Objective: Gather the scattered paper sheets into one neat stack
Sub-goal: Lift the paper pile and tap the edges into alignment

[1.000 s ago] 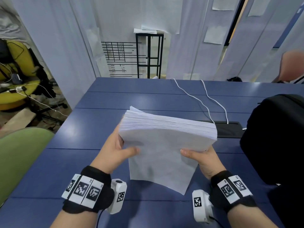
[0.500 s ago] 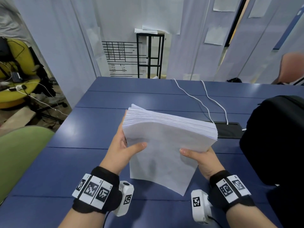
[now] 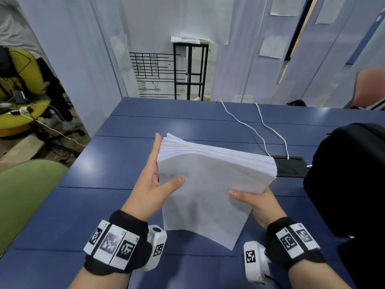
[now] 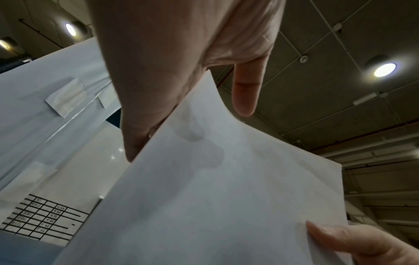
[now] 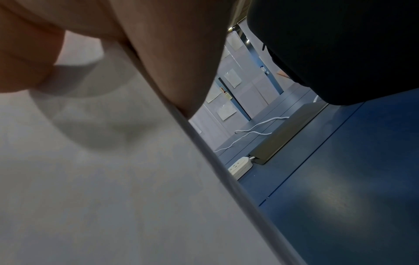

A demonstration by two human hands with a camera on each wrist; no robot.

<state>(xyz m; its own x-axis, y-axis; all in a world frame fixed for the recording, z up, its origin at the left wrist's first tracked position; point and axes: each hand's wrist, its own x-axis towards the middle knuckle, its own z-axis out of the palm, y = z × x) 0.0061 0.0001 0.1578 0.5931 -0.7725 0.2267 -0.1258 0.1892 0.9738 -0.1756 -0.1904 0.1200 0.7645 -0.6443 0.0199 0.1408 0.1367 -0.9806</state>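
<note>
A thick stack of paper sheets [image 3: 210, 184] stands nearly upright on its lower edge on the blue surface [image 3: 108, 163], leaning back away from the person, its fanned top edge facing up; it sits near the middle of the surface, between the two hands. The left hand [image 3: 154, 184] is spread wide and flat against the stack's 9 o'clock edge, fingers straight and pointing toward 12 o'clock, the thumb [image 3: 173, 183] laid out across the front sheet; from the left wrist view the palm [image 4: 158, 53] presses along the paper's edge with one finger [image 4: 246, 89] reaching past the corner; nothing about it is clenched. The right hand [image 3: 256, 203] grasps the stack at about 4 o'clock, thumb [image 3: 239, 195] on the front sheet and the remaining fingers hidden behind the paper; the right wrist view shows the thumb pressed on the sheet [image 5: 102, 170], so the pinch is plain enough. A black bag [image 3: 345, 180] bulks at 3 o'clock on the surface, just beside the right hand; two white cables [image 3: 250, 128] trail off toward 1 o'clock; a green chair [image 3: 27, 195] sits at 9 o'clock beyond the surface's edge.
</note>
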